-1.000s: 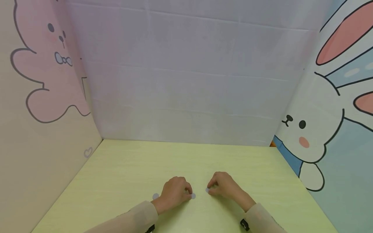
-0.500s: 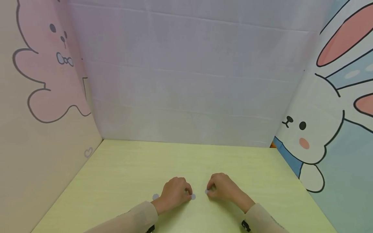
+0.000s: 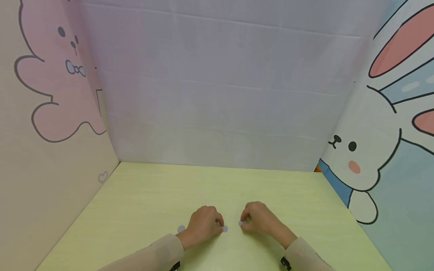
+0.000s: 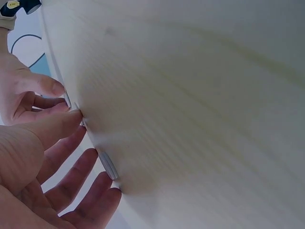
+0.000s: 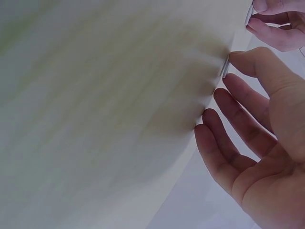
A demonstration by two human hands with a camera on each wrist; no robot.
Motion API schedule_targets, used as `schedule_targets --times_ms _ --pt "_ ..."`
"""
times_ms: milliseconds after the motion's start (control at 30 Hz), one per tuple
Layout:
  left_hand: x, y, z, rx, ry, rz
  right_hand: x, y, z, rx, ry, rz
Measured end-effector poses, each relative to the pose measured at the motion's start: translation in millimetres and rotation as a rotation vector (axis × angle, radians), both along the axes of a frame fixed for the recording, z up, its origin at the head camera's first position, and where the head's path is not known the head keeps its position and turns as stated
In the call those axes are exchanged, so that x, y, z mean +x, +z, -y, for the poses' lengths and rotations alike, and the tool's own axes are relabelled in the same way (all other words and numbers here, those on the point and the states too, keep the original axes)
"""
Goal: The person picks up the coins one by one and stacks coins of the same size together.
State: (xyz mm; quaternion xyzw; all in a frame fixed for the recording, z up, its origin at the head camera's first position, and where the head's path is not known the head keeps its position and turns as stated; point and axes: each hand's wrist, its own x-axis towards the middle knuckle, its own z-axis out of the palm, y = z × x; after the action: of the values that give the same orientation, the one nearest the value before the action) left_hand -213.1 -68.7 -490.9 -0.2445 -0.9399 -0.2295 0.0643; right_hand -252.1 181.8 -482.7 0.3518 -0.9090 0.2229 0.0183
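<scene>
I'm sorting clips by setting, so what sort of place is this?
Probably a small staged tabletop booth, not a lived-in room. A pale green wood-grain table is boxed in by a plain white creased backdrop and cartoon rabbit side panels. Both hands rest by small grey round discs.

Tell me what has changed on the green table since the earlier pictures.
Nothing visibly changed. The left hand and the right hand rest side by side on the table, fingertips at the small grey dots, just as before.
</scene>
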Motion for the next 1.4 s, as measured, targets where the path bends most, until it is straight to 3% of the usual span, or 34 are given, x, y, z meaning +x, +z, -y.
schedule_targets --times_ms 867,1400 --pt "-1.3 -2.5 -0.3 -0.004 0.001 -0.022 7.4 0.0 18.1 -0.001 0.016 0.027" --pt "-1.3 -3.0 0.5 -0.004 -0.001 -0.043 12.2 -0.2 32.1 -0.005 0.023 -0.006"
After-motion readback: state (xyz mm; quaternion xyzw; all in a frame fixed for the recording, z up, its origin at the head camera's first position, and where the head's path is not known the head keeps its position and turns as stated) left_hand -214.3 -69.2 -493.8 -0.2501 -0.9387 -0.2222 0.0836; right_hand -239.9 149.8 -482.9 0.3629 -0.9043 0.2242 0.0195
